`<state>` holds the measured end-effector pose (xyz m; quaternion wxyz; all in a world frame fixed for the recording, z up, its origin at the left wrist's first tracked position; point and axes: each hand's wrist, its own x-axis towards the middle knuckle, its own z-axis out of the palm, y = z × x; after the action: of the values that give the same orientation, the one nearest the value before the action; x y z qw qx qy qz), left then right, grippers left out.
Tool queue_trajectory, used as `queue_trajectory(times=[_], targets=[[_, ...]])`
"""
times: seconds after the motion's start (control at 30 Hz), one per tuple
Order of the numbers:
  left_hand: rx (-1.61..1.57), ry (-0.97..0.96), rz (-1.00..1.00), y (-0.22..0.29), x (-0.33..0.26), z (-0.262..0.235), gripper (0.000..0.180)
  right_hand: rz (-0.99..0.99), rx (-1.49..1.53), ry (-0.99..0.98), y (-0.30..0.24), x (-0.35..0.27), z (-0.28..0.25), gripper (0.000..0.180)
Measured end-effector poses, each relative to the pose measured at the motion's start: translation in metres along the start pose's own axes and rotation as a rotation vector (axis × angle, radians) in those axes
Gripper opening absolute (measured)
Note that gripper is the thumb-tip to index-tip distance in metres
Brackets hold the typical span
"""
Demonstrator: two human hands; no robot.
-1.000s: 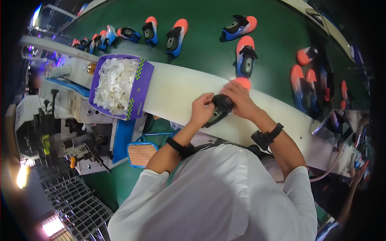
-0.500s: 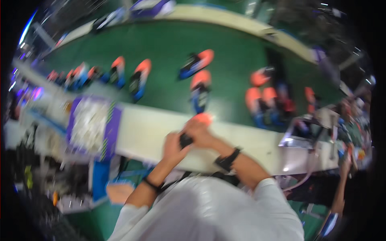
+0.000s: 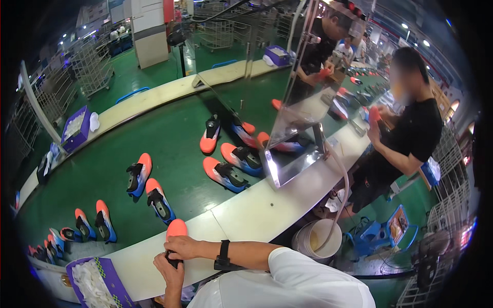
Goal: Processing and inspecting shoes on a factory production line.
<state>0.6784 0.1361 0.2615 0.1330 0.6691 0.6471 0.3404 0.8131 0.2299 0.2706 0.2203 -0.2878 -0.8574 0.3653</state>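
Observation:
An orange shoe [image 3: 177, 227] with a black upper lies on the white table edge [image 3: 257, 210] in front of me. My right hand [image 3: 183, 248], a black band on its wrist, lies over the shoe's opening. My left hand [image 3: 169, 273] grips the shoe's black heel part from below. Both hands hold the same shoe. Its blue side is hidden by my fingers.
Several orange and blue shoes [image 3: 156, 200] lie on the green conveyor belt [image 3: 169, 149]. A purple box of white pieces [image 3: 97, 285] sits at my left. A shiny metal hood [image 3: 295, 108] stands over the belt on the right, with a person in black [image 3: 408, 138] beyond and a white bucket [image 3: 316, 238] below.
My view has swung up and to the right, bringing the belt, the metal hood and the other worker into sight. Both hands stay on the orange shoe at the table edge.

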Motion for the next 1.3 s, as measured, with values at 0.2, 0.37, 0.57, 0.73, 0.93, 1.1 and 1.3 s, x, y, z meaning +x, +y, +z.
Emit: queue_trajectory(times=[0.2,0.37,0.57,0.73,0.93,1.1,1.3], targets=[[-0.071,0.018,-0.020,-0.004,-0.004,0.001,0.043,0.075,-0.024,-0.025,-0.002,0.002,0.005,0.029],[-0.128,0.084,-0.037,-0.011,-0.010,0.002,0.041,-0.122,-0.059,-0.021,0.012,0.007,0.019,0.031],[-0.107,0.080,-0.020,-0.009,0.005,0.019,0.045,-0.085,0.112,-0.134,0.023,-0.002,-0.016,0.030],[-0.094,0.126,-0.113,0.002,-0.001,0.004,0.046,-0.019,0.064,0.052,-0.009,0.001,-0.019,0.034],[-0.077,0.101,-0.168,0.001,-0.013,0.004,0.046,0.139,0.022,-0.057,-0.020,0.006,-0.016,0.025],[-0.209,0.006,-0.350,0.006,-0.015,-0.001,0.067,0.034,0.205,-0.147,0.004,-0.005,-0.013,0.019],[-0.207,-0.281,-0.518,-0.022,-0.038,0.018,0.081,0.027,0.332,-0.196,0.004,-0.003,-0.011,0.017]])
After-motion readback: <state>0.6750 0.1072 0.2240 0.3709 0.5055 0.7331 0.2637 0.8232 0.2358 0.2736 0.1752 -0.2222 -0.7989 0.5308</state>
